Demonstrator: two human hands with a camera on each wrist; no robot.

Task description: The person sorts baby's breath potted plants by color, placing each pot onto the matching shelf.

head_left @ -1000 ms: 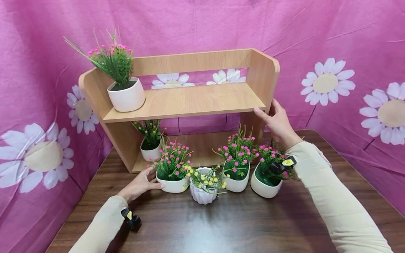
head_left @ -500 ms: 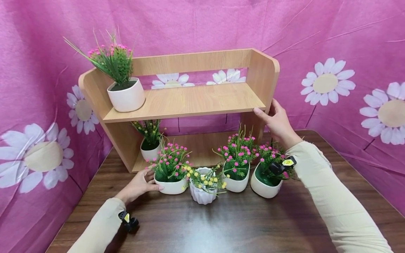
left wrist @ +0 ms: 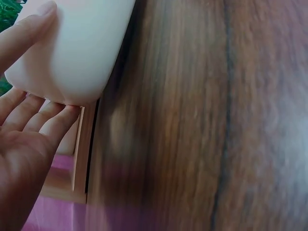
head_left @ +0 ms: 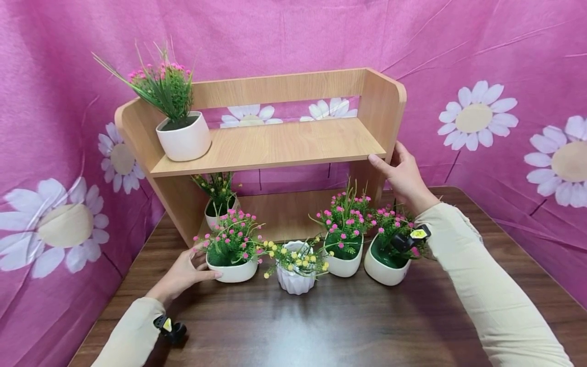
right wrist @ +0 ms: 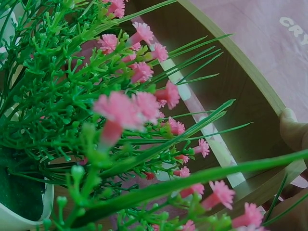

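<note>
My left hand (head_left: 181, 275) holds a white pot of pink artificial flowers (head_left: 233, 269) at its left end, in front of the shelf. In the left wrist view, the thumb lies on the wall of this white pot (left wrist: 77, 53) and the other fingertips touch its end. My right hand (head_left: 405, 176) grips the right side of the wooden two-tier shelf (head_left: 275, 145), thumb on the upper board's front corner, other fingers partly hidden outside the side panel. Pink flowers (right wrist: 139, 106) fill much of the right wrist view, where only bits of the hand show.
A white pot of pink flowers (head_left: 183, 137) stands on the upper board, and a yellow-flowered pot (head_left: 220, 206) below it. A fluted white pot (head_left: 295, 278) and two pink-flowered pots (head_left: 344, 260) (head_left: 387, 267) stand on the brown table (head_left: 321, 331).
My left hand has shifted left with the pink-flowered pot, widening its gap from the fluted pot. My right hand keeps its hold on the shelf.
</note>
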